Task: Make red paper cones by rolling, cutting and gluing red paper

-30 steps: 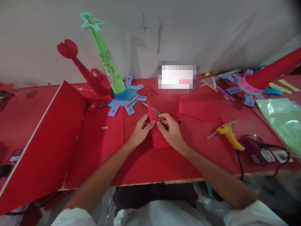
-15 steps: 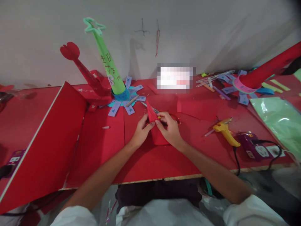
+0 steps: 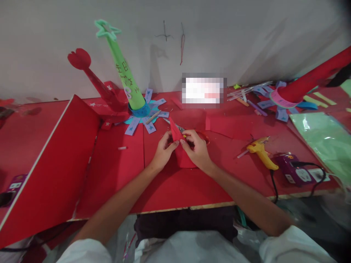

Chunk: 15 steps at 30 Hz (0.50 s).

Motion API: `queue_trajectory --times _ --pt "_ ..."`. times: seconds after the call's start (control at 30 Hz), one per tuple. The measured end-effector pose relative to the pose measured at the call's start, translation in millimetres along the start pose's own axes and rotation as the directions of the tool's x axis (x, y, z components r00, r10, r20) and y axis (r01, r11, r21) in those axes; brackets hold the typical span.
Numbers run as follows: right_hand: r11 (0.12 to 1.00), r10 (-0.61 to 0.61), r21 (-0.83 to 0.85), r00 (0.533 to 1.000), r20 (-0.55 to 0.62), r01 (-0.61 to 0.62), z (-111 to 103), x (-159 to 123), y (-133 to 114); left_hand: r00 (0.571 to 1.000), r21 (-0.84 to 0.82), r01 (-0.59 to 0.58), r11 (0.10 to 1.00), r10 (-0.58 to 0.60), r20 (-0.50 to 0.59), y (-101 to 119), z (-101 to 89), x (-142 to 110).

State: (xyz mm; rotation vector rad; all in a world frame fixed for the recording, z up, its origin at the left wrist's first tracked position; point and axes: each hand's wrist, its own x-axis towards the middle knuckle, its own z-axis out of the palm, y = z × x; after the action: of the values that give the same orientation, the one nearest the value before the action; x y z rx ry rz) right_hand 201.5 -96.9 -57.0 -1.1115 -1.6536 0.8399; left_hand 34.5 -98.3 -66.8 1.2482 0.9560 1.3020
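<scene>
A red sheet of craft foam or paper [image 3: 184,157], rolled into a cone with its narrow tip pointing away from me, is between my hands. My left hand [image 3: 165,150] grips its left side, with the thumb on top near the overlap. From the right, my right hand [image 3: 197,148] pinches the same roll, and the two thumbs almost meet. Just behind the cone lies a pair of scissors [image 3: 178,127], its orange handles partly covered by my right hand. A flat red piece [image 3: 229,126] rests on the table beyond my right hand.
A yellow glue gun [image 3: 259,150] and a purple power socket box [image 3: 292,168] with black cords lie right. Back left stands a green paper cone [image 3: 124,73] with a star top. An upright red board [image 3: 55,164] rises at left; green plastic-wrapped sheets [image 3: 323,140] lie far right.
My hands keep their grip on the red cone, with barely any movement of the fingers. The whole view has shifted very slightly.
</scene>
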Motion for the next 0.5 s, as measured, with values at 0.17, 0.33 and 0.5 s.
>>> queue_trajectory --times 0.17,0.33,0.5 --pt "1.0 0.0 -0.018 1.0 0.0 0.0 -0.5 0.7 -1.2 1.0 0.003 -0.003 1.0 0.003 -0.005 -0.9 -2.4 0.3" --pt "0.999 -0.002 -0.033 1.0 0.013 0.002 -1.0 0.0 0.3 1.0 0.011 0.005 1.0 -0.005 0.0 2.6 -2.1 -0.7" --pt "0.999 0.001 -0.032 1.0 0.023 -0.001 -1.2 -0.2 0.8 1.0 -0.01 0.022 1.0 -0.022 -0.004 6.2 -0.3 -1.3"
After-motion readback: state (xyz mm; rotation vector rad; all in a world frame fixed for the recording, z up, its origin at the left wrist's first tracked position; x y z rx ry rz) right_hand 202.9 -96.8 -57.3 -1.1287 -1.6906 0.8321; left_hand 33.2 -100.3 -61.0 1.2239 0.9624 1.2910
